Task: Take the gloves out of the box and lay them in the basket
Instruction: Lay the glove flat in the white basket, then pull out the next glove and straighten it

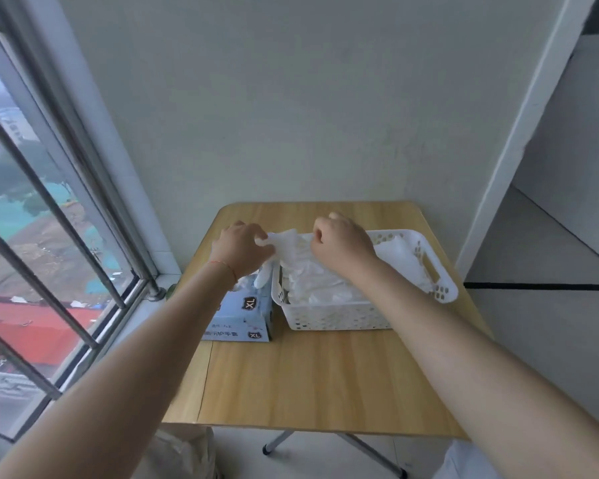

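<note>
Both hands, left hand [240, 247] and right hand [339, 245], pinch one glove [287, 245] stretched over the basket [336, 318] rim beside the box [244, 314]; its dangling fingers could snag and land outside.

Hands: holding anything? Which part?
Both hold one white glove over the basket: left hand pinches its left edge, right hand its right edge.
</note>
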Tool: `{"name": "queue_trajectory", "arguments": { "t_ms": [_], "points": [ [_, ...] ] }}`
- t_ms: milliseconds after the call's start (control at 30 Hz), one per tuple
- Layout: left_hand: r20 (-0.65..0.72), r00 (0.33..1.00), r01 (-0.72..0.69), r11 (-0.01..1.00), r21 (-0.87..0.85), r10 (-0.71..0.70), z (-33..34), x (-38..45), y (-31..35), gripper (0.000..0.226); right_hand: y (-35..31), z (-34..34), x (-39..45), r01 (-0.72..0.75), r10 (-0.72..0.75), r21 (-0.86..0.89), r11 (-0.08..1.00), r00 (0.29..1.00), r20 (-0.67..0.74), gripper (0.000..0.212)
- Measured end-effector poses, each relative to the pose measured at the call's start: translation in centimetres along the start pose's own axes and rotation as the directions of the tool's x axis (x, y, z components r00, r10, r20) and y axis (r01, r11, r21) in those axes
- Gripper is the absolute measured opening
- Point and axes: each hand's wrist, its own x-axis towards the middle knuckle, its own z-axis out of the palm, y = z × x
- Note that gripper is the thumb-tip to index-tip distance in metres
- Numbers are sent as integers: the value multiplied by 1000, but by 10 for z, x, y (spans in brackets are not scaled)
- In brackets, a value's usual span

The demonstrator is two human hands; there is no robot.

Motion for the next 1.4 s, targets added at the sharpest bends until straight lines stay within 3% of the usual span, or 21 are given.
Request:
{"name": "queue_trajectory", "arguments": {
  "t_ms": [133, 233, 300, 367, 500, 567, 633, 700, 767, 833, 967, 1133, 1233, 1333, 1400],
  "points": [
    [-90, 987, 94, 941, -324, -130, -11, -3, -24, 22, -22, 14, 8, -16, 4, 144, 989, 997, 82, 20],
    [-143, 961, 82, 739, -669, -236, -24, -4, -38, 30, -38, 16, 18, -120, 88, 416, 902, 992, 96, 19],
    [-104, 965, 52, 565, -824, -241, -35, -7, -42, 22, -47, 13, 23, -160, 145, 568, 807, 987, 72, 23],
    [-74, 977, 25, 452, -891, -199, -45, -11, -43, 16, -59, 9, 27, -137, 141, 659, 739, 989, 48, 35],
    [-26, 995, 12, 387, -922, -92, -54, -15, -45, 22, -83, 1, 33, -83, 19, 813, 577, 996, 88, 62],
    [30, 997, 52, 349, -936, -68, -55, -19, -49, 32, -90, -2, 35, -127, -1, 828, 546, 988, 153, 54],
    [82, 993, 103, 296, -950, -83, -55, -22, -53, 40, -91, -2, 35, -173, 11, 812, 558, 980, 200, 26],
    [133, 990, 140, 326, -935, -46, -54, -28, -56, 44, -90, 3, 35, -201, 43, 805, 559, 976, 214, 11],
    [162, 985, 124, 431, -894, 53, -53, -34, -58, 49, -87, 5, 32, -242, 83, 814, 528, 969, 234, 9],
    [171, 979, 101, 471, -876, 109, -50, -41, -57, 51, -84, 5, 30, -266, 115, 798, 540, 963, 243, 17],
    [179, 971, 88, 454, -886, 159, -46, -46, -47, 52, -80, 3, 24, -299, 170, 767, 568, 954, 246, 42],
    [78, 996, 86, 389, -917, -38, -47, -45, -34, 6, -81, -7, 14, -329, 153, 727, 603, 942, 299, 61],
    [106, 990, 132, 337, -932, -96, -57, -46, -32, 13, -80, -14, 8, -322, 119, 748, 580, 942, 313, 64],
    [151, 983, 177, 356, -917, -99, -62, -52, -27, 21, -79, -24, 5, -247, -56, 844, 477, 949, 309, 70],
    [201, 977, 215, 373, -902, -77, -61, -54, -27, 27, -80, -25, 3, -219, -135, 842, 493, 937, 323, 68]
  ]
}}
